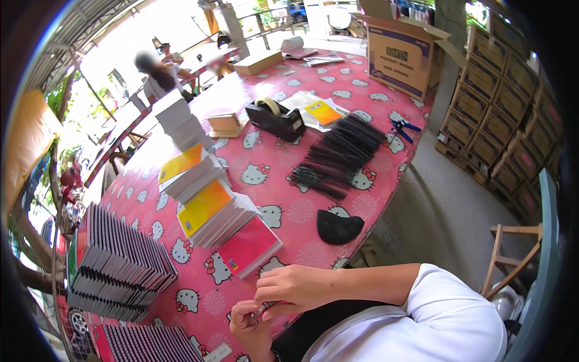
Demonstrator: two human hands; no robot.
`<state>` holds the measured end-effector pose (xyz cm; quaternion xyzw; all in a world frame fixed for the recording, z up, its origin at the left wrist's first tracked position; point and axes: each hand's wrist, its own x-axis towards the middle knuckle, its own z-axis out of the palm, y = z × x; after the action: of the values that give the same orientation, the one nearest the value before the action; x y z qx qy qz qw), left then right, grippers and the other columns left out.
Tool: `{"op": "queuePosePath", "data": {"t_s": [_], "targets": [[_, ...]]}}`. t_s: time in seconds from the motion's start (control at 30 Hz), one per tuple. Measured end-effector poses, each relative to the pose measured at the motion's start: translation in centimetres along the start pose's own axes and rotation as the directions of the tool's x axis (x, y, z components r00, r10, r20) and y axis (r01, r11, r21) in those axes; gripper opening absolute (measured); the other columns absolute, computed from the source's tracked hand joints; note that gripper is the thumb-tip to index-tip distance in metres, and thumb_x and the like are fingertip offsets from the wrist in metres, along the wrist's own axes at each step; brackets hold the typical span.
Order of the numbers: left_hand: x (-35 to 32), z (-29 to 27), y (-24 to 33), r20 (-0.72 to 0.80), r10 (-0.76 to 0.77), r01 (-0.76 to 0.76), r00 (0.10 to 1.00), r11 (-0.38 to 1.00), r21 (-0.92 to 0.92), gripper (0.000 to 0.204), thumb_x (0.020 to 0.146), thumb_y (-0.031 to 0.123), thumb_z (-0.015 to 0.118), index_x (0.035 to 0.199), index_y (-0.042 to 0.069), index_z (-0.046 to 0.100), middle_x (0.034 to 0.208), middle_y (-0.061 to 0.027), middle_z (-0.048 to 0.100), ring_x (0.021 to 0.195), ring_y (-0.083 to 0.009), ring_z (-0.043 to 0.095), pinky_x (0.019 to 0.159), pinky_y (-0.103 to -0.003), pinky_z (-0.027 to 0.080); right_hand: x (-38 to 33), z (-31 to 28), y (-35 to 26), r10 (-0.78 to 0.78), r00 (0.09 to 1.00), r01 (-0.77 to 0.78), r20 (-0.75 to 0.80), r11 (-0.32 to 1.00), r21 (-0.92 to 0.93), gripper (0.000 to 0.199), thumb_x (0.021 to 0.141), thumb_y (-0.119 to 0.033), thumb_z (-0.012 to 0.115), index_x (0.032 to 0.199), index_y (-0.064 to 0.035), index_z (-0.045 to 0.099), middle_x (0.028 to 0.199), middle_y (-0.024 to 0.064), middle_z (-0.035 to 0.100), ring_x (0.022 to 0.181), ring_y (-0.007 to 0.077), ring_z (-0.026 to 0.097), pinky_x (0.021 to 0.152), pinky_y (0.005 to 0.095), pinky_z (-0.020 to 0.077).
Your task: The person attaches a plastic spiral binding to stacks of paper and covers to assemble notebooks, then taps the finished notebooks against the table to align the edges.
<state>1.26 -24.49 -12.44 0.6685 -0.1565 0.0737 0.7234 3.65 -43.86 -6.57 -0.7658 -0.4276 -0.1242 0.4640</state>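
Note:
My right hand (pixel 297 286) reaches in from the right over the near table edge, its fingers bent down against my left hand (pixel 250 326). Both hands are closed around a small greyish thing (pixel 263 308) between the fingertips, mostly covered and too small to name. Just beyond them lies a pink-red covered pad (pixel 248 244) of a pocket notebook. Behind it stand piles of loose-leaf pads with yellow covers (pixel 205 208). To the left, spiral-bound notebooks (pixel 120 253) are stacked in rows, with another row (pixel 148 344) nearer me.
Black spiral coils (pixel 341 151) lie in a heap, with blue-handled pliers (pixel 403 128) beyond. A black half-round object (pixel 339 227), a tape dispenser (pixel 275 119) and an open carton (pixel 398 57) also sit on the pink table. Stacked cartons (pixel 482 102) stand right; people sit far off.

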Motion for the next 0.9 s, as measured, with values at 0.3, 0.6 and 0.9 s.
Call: {"op": "queuePosePath", "data": {"t_s": [0.3, 0.6, 0.9], "targets": [[0.5, 0.7, 1.2, -0.031, -0.040, 0.041, 0.999, 0.999, 0.019, 0.033, 0.074, 0.004, 0.080, 0.094, 0.003, 0.054, 0.091, -0.0030, 0.057, 0.082, -0.0098, 0.056, 0.072, -0.022, 0.048, -0.3, 0.0, 0.0, 0.027, 0.995, -0.024, -0.093, 0.999, 0.032, 0.023, 0.085, -0.024, 0.065, 0.091, -0.0039, 0.055, 0.083, 0.0097, 0.055, 0.084, 0.0291, 0.057, 0.070, 0.0394, 0.0481], [0.5, 1.8, 2.3, -0.082, -0.097, 0.103, 0.992, 0.992, 0.073, 0.041, 0.075, 0.012, 0.081, 0.105, 0.002, 0.055, 0.095, -0.0053, 0.059, 0.084, -0.0120, 0.058, 0.074, -0.024, 0.048, -0.8, -0.3, 0.1, 0.099, 0.959, -0.039, -0.266, 0.974, 0.225, 0.021, 0.084, -0.016, 0.070, 0.095, -0.0027, 0.058, 0.080, 0.0086, 0.054, 0.074, 0.0260, 0.055, 0.062, 0.0351, 0.0450], [0.7, 3.6, 2.2, -0.142, -0.194, 0.150, 0.971, 0.951, -0.272, 0.048, 0.077, 0.013, 0.079, 0.115, 0.003, 0.051, 0.097, -0.0063, 0.061, 0.087, -0.0122, 0.059, 0.079, -0.024, 0.047, -1.2, 0.0, 0.0, 0.403, 0.875, -0.234, -0.268, 0.837, 0.494, 0.019, 0.089, -0.017, 0.068, 0.095, -0.0015, 0.061, 0.080, 0.0028, 0.058, 0.068, 0.0084, 0.052, 0.057, 0.0253, 0.0415]]}}
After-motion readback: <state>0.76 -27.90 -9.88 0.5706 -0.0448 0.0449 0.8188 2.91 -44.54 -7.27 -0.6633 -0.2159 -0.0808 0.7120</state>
